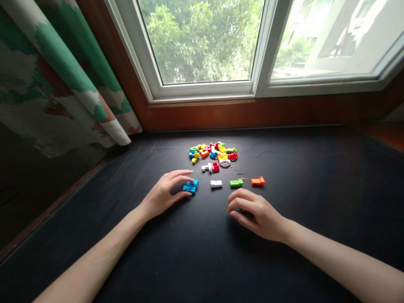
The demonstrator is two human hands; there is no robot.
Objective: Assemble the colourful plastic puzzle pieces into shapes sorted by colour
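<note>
My left hand [164, 190] is at the left end of a loose row of small plastic toy parts. Its fingers are spread, with the thumb and fingertips on either side of a pair of blue toy parts [190, 187] lying on the dark tabletop. My right hand [252, 211] rests lower right, fingers curled and thumb tip close to the index finger; no object shows in it. Just beyond it lies a green part [236, 183]. A white part [216, 184] lies between the hands, and an orange part [258, 181] ends the row at the right.
Behind the row is a heap of mixed coloured toy parts [213, 152]. A white and red piece [211, 167] and a white ring-like part [224, 163] lie at its near edge. The black tabletop [202, 261] runs back to a window [205, 93]; a patterned curtain [78, 75] hangs left.
</note>
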